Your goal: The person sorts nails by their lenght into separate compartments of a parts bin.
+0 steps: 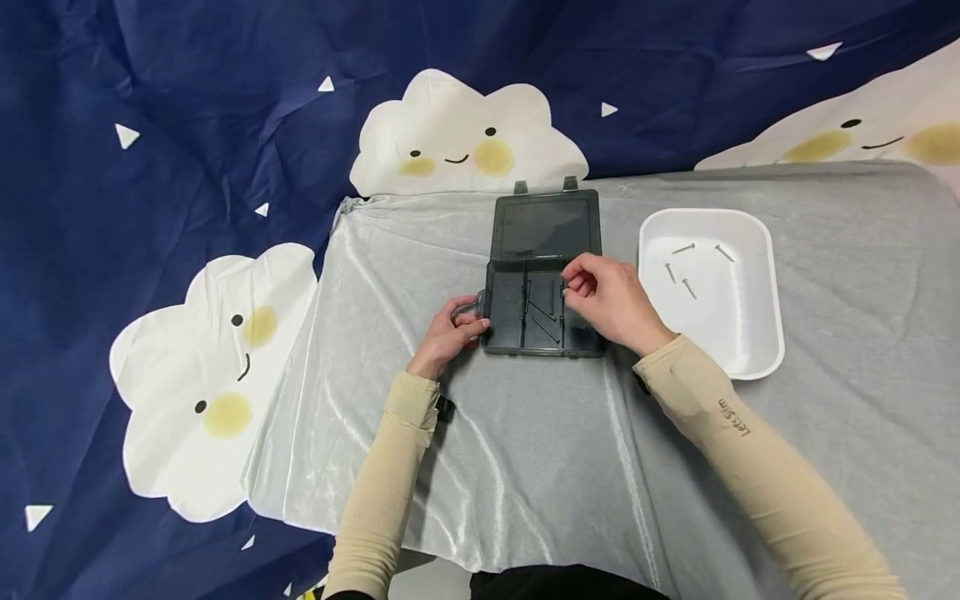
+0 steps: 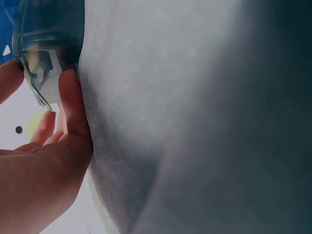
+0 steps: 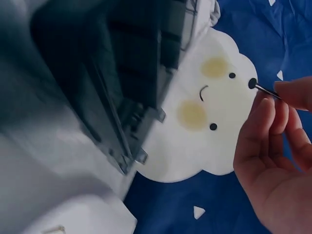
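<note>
A dark translucent plastic case (image 1: 506,325) lies on the cloth with its lid (image 1: 547,225) thrown back. Dividers split its inside, and several dark screws (image 1: 546,329) lie in the middle part. My left hand (image 1: 447,335) grips the case at its left side, thumb by the near corner; the left wrist view shows the fingers (image 2: 73,107) at the case's edge (image 2: 53,48). Over the right compartment, my right hand (image 1: 611,300) pinches a screw (image 3: 267,91) between thumb and fingertips. The screw's dark round head points away from the fingers in the right wrist view.
To the right stands a white plastic tray (image 1: 738,333) with several screws (image 1: 689,288) in its far left part. Grey velvety cloth (image 1: 525,467) covers the table. Behind it hangs a navy curtain (image 1: 247,75) with white clouds.
</note>
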{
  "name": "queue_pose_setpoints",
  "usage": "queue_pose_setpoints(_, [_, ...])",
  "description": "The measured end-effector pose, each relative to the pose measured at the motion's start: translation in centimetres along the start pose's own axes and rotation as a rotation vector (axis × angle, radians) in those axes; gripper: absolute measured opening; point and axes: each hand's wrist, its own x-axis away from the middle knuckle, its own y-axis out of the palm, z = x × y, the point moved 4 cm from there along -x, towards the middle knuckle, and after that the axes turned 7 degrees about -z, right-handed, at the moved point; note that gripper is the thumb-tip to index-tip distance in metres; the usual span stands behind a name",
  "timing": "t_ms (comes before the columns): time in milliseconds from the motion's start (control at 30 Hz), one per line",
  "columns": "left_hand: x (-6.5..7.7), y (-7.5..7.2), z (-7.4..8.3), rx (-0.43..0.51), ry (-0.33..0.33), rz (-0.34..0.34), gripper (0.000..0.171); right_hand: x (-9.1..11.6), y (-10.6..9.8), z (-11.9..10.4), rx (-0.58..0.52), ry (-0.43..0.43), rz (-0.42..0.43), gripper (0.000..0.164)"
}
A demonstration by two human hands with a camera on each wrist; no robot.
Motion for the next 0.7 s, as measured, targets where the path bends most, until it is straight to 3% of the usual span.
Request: queue_pose_setpoints(700, [-0.1,0.0,-0.1,0.011,0.001,0.006,0.057,0.6,4.4,1.7,-0.105,0.069,-0.103,0.013])
